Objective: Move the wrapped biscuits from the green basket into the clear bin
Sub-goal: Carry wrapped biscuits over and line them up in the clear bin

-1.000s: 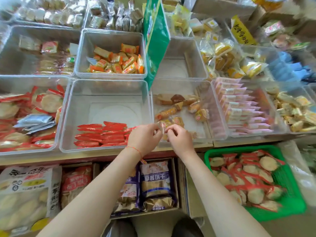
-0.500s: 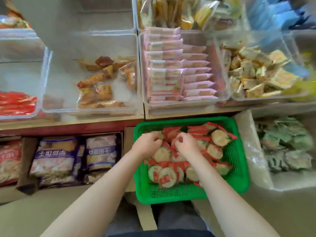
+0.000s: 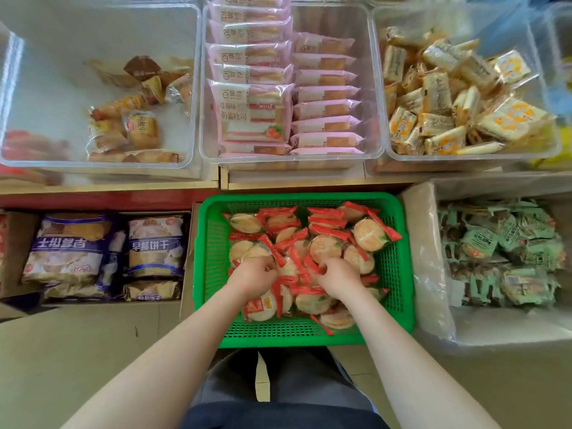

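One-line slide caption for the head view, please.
Both hands, left and right, grasp wrapped biscuits in the green basket.

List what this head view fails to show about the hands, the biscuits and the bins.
- Fingers of the left hand and right hand: curled down into the wrapped biscuits, so what each grips is hidden.
- Biscuits at the bottom of the green basket: covered by the pile.
- Clear bin with red packs: cut off by the left edge and blurred.
- Print on the green packets: too small to read.
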{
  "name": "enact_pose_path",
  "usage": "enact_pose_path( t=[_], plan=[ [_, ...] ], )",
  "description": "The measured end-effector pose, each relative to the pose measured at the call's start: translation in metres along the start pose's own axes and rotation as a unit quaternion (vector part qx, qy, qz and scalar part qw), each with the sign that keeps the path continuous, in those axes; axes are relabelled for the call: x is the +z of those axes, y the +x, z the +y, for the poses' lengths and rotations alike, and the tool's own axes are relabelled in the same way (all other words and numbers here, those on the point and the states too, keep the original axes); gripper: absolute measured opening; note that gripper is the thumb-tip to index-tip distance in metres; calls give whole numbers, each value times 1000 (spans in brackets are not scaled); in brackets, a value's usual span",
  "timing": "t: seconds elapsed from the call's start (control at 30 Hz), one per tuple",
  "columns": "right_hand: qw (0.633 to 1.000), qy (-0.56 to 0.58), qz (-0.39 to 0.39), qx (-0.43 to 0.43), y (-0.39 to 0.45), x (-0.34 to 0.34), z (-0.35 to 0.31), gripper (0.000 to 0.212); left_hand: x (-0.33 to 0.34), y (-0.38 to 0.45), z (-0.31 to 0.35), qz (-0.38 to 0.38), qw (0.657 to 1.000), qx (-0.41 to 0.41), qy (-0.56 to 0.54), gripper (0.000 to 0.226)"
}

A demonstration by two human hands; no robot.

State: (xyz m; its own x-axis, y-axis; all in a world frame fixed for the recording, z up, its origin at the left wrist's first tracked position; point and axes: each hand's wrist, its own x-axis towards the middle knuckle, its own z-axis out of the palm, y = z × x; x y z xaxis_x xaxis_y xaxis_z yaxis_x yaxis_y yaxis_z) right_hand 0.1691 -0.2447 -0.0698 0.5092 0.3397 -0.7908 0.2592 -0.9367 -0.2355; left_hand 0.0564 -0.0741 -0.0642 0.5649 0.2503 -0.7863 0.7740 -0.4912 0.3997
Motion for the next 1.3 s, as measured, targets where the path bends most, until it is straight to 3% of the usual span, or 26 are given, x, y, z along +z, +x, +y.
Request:
enact_pose_path(
  t=[0.17,0.27,0.37,0.47,0.6,0.67,0.77,0.9,1.0,1.07,1.13,1.23,1.3],
  plan=[
    [985,161,54,-30,-14,-21,-7,13,6,-12,25,55,997,58,-5,43],
    [971,223,63,-66,-27,-39,-18,12,11,-21,41,81,986,137,-48,89],
    [955,271,72,-101,-38,-54,-31,13,12,-26,50,159,971,177,30,120],
    [949,275,73,-133,-44,-56,-41,22,6,-25,51,186,968,170,-5,108],
    [960,245,98,-95,-36,-33,-31,24,-1,-25,31,59,972,73,-217,89],
    [988,127,70,-57,-30,-16,-17,22,0,-25,12,-51,920,-10,-387,83],
    [997,-60,28,-44,-26,12,0,50,8,-31,-15,-140,822,-73,-547,64],
    [986,-147,45,-63,-29,33,0,52,17,-37,-33,-143,795,-83,-584,37],
    [990,-123,15,-64,-33,38,-2,56,19,-37,-38,-110,815,-97,-561,34],
    [996,-61,3,-63,-34,35,-2,45,17,-36,-40,-79,835,-100,-536,34],
    [997,30,36,-60,-36,26,-5,20,13,-35,-41,-52,835,-98,-539,34],
    [979,148,121,-69,-46,3,-17,25,6,-37,-36,-33,831,-75,-550,34],
    [963,165,174,-126,-53,-10,-32,24,1,-38,-26,-44,811,-55,-581,35]
  ],
)
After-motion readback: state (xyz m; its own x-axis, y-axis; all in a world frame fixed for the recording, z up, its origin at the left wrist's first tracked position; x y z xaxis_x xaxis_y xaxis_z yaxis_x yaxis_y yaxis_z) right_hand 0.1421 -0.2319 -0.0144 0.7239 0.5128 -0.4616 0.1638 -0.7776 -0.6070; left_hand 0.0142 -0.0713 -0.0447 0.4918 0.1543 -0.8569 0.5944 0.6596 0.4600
